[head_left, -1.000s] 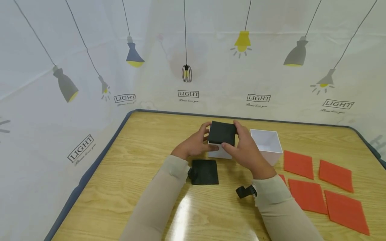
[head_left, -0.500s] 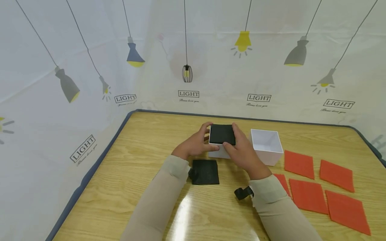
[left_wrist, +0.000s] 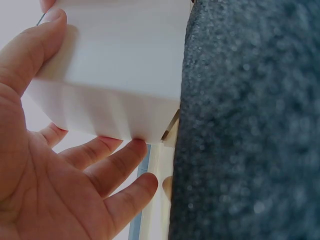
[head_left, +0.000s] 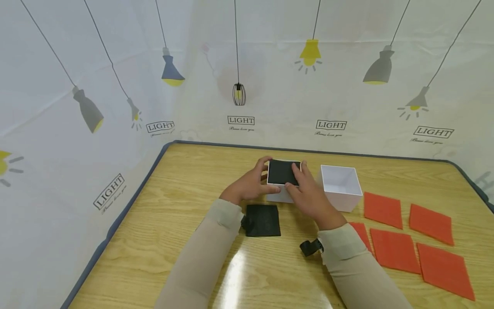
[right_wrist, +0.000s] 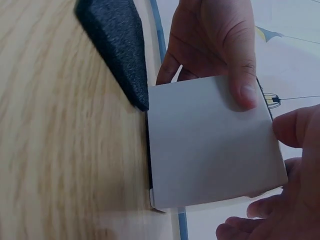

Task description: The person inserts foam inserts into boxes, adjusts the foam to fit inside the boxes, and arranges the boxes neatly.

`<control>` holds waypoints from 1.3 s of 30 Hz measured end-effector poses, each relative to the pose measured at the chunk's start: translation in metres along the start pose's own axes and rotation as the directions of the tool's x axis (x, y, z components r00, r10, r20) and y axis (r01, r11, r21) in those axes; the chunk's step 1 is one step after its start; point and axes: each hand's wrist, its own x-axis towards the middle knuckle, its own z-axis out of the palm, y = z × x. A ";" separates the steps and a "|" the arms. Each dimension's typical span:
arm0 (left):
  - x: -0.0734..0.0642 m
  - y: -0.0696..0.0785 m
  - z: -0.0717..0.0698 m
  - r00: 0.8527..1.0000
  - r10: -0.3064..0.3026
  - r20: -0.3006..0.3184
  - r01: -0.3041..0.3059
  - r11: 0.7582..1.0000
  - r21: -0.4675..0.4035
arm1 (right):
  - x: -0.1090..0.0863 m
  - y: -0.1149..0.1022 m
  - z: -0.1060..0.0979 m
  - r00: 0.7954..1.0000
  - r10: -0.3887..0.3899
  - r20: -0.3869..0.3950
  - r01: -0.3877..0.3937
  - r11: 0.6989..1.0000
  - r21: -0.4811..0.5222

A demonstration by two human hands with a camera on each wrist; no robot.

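Note:
A square white box (head_left: 281, 196) stands at the middle of the table, with a square black foam sheet (head_left: 279, 172) lying level with its rim. My left hand (head_left: 248, 185) grips the box from the left, thumb on the front wall and fingertips along the side, as the left wrist view also shows. With my right hand (head_left: 310, 198) I hold the right side. Its thumb is at the front rim and one finger presses on the foam near the right edge. Another black foam sheet (head_left: 266, 221) lies flat on the table just in front of the box.
A second white box (head_left: 341, 182), without a lid, is close on the right with nothing seen inside. Several red foam sheets (head_left: 394, 251) lie flat at the table's right. Behind the wooden table (head_left: 146, 231) hangs a white cloth backdrop (head_left: 270, 64) printed with lamps.
The black sheet, tilted and standing out above the box a second ago, has gone down to rim level. My right forefinger has shifted from the far right corner onto its top.

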 end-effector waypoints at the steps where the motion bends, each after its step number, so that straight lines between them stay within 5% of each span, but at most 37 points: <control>1: 0.000 0.000 0.000 1.000 0.001 0.001 -0.001 1.000 0.000 | 0.000 0.000 0.001 1.000 0.002 0.001 -0.002 1.000 -0.016; 10: 0.000 0.000 0.000 1.000 0.017 0.015 -0.017 1.000 -0.018 | -0.006 -0.012 0.000 0.988 -0.125 -0.089 0.108 0.979 -0.175; 18: -0.001 0.001 -0.001 1.000 0.012 0.017 -0.012 1.000 -0.008 | -0.010 -0.020 0.004 0.968 -0.250 0.004 0.233 0.898 -0.374; 28: 0.000 0.001 -0.001 1.000 0.005 0.009 -0.005 1.000 0.030 | -0.009 -0.017 0.008 0.964 -0.266 0.025 0.251 0.865 -0.434; 39: -0.001 0.001 -0.001 1.000 -0.006 0.009 0.005 0.999 0.037 | -0.009 -0.019 0.010 0.970 -0.240 0.031 0.230 0.872 -0.431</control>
